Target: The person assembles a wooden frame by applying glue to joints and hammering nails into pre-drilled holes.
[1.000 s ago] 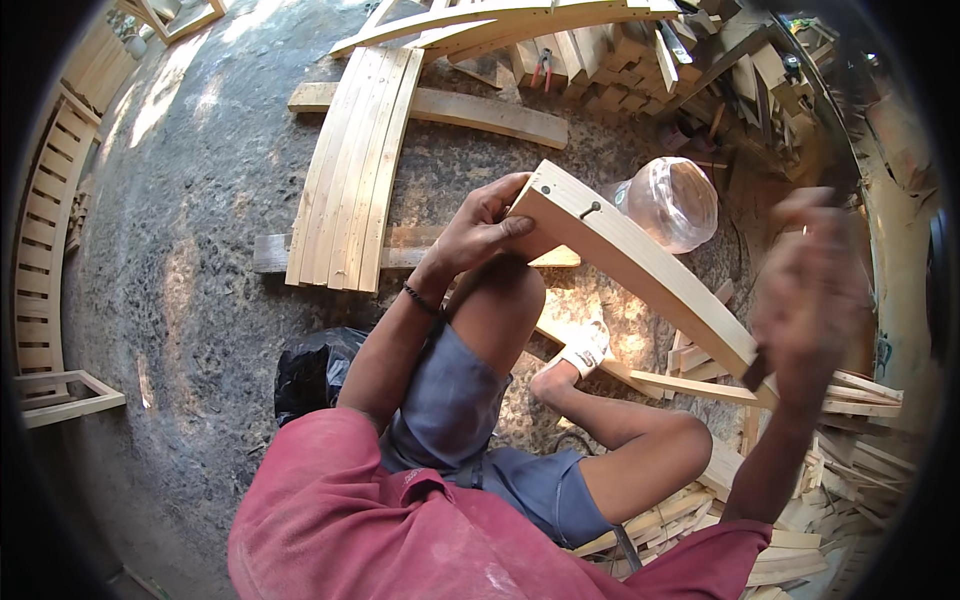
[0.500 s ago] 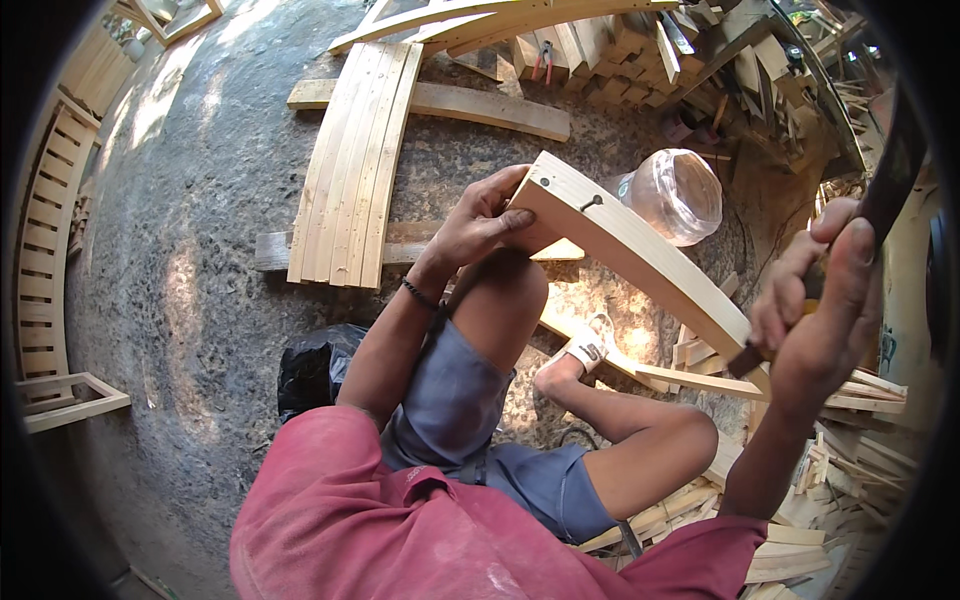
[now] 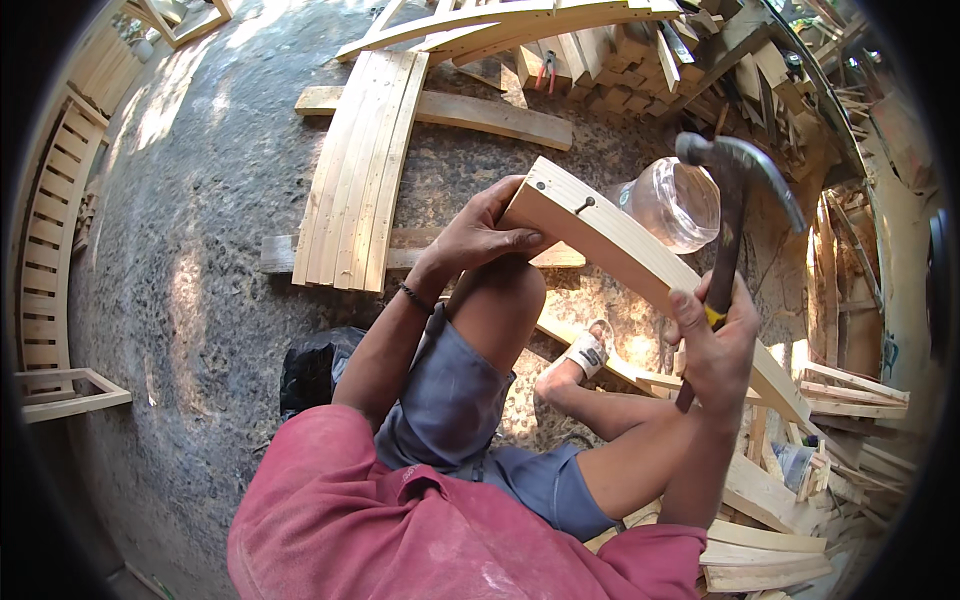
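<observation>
My left hand [image 3: 488, 238] grips the near end of a curved wooden beam [image 3: 640, 250], which rests across my raised knee and slopes down to the right. A nail [image 3: 585, 205] stands partly out of the beam's upper face, close to a dark nail head [image 3: 541, 185] that lies flush at the corner. In my right hand [image 3: 716, 340] is a claw hammer [image 3: 735, 190] with a dark handle and a yellow band, fingers wrapped round it. The hammer is held upright to the right of the nail, its striking face to the left and apart from the wood.
Several pale slats [image 3: 358, 170] lie side by side over two planks [image 3: 490, 115]. Beyond the beam sits a clear plastic container [image 3: 675, 205]. Stacked timber with red pliers [image 3: 546, 72] is at the back, wood scraps [image 3: 770, 550] lie right, and a black bag [image 3: 310, 375] is at my left.
My right hand has brought the hammer leftward from the right rim, closer to the beam, and its head now shows. The left hand keeps its hold; the beam has barely shifted.
</observation>
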`<move>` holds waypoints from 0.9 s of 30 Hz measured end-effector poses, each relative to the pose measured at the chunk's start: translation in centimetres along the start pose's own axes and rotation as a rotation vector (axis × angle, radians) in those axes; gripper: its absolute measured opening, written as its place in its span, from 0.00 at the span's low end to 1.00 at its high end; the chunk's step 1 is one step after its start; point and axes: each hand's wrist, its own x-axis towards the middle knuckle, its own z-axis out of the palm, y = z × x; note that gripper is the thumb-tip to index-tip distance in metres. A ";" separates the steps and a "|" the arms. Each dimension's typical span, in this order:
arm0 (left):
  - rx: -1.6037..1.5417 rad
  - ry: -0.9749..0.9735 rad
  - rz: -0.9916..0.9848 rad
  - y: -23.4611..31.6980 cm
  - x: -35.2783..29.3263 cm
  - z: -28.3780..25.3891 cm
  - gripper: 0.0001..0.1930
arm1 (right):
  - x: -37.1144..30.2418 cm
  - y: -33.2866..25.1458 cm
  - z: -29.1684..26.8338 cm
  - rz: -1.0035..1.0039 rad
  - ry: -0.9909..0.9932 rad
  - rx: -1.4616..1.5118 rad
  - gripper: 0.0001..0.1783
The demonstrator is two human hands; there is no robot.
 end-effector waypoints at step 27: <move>0.046 0.119 0.029 -0.8 1.2 1.1 0.32 | -3.2 4.4 1.1 -0.136 -0.076 0.042 0.18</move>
